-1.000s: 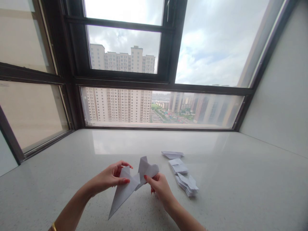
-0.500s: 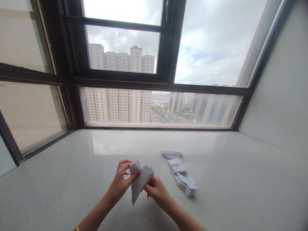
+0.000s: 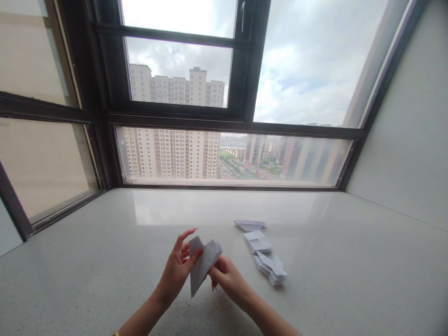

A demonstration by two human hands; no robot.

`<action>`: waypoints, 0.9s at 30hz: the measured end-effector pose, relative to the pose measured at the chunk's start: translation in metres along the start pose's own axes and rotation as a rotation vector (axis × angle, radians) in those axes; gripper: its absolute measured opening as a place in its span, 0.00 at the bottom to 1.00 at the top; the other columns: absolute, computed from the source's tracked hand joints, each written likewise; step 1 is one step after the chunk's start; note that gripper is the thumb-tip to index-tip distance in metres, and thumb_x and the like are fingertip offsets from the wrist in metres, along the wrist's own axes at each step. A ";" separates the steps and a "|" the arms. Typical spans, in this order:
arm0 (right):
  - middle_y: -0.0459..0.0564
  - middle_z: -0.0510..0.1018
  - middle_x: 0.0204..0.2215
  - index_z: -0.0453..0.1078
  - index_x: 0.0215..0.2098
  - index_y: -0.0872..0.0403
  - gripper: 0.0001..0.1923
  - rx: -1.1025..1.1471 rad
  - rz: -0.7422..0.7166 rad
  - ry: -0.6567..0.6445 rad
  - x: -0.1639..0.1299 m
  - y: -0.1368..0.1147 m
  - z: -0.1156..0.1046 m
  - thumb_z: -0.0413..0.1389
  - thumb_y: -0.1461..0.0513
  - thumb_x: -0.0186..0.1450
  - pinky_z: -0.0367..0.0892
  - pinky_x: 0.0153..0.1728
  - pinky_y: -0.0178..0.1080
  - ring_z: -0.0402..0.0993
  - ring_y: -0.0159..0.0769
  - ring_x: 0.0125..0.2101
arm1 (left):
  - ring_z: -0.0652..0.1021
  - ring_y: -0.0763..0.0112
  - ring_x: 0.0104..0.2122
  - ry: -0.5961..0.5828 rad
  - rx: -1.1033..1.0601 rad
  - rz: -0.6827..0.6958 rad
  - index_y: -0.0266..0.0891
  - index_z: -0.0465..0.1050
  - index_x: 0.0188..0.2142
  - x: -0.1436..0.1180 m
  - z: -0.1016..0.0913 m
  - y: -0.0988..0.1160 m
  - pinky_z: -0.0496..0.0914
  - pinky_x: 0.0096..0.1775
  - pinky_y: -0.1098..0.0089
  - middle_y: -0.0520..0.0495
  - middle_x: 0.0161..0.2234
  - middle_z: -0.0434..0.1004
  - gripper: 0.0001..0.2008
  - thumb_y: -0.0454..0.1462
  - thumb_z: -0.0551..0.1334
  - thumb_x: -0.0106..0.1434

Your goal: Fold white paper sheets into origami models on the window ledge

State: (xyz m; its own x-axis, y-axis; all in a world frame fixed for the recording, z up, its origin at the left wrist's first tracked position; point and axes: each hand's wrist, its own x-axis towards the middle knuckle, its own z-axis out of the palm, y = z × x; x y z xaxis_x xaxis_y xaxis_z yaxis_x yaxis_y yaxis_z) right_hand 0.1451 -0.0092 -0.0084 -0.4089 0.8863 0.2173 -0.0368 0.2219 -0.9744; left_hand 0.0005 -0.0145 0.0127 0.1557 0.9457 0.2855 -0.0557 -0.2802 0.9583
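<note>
Hands pinching a folded paper piece above the stone sill, head view.
Left hand and right hand both pinch it, index of left lifted; a second ago it was spread wide, now doubled narrow, fold closing. Right of it: paper stack, two loose folded pieces behind.
</note>
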 end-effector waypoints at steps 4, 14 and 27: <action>0.44 0.65 0.16 0.66 0.22 0.58 0.25 0.029 -0.045 -0.046 -0.002 -0.008 -0.001 0.47 0.44 0.53 0.58 0.16 0.30 0.59 0.26 0.15 | 0.74 0.68 0.31 0.041 -0.014 0.034 0.44 0.42 0.55 0.000 0.000 0.004 0.68 0.35 0.68 0.50 0.33 0.72 0.32 0.40 0.58 0.55; 0.43 0.64 0.17 0.66 0.27 0.58 0.22 -0.029 -0.061 0.163 0.000 0.003 -0.001 0.51 0.46 0.53 0.53 0.14 0.29 0.56 0.25 0.16 | 0.73 0.63 0.39 0.022 -0.231 -0.018 0.48 0.32 0.57 -0.002 0.010 -0.001 0.67 0.38 0.65 0.44 0.43 0.71 0.43 0.41 0.62 0.52; 0.46 0.67 0.22 0.68 0.26 0.57 0.17 -0.277 -0.173 0.153 -0.006 -0.001 -0.005 0.48 0.52 0.58 0.58 0.24 0.32 0.61 0.30 0.23 | 0.68 0.76 0.18 -0.258 -0.159 -0.395 0.35 0.68 0.29 -0.010 0.019 -0.011 0.61 0.21 0.74 0.53 0.19 0.67 0.23 0.54 0.59 0.46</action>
State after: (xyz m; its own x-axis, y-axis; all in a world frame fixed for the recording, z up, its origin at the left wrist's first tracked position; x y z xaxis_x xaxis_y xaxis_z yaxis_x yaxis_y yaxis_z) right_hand 0.1519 -0.0134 -0.0083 -0.2763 0.8721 0.4039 0.1637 0.4568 -0.8744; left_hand 0.0179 -0.0235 -0.0009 0.4332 0.8971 -0.0866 -0.0902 0.1387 0.9862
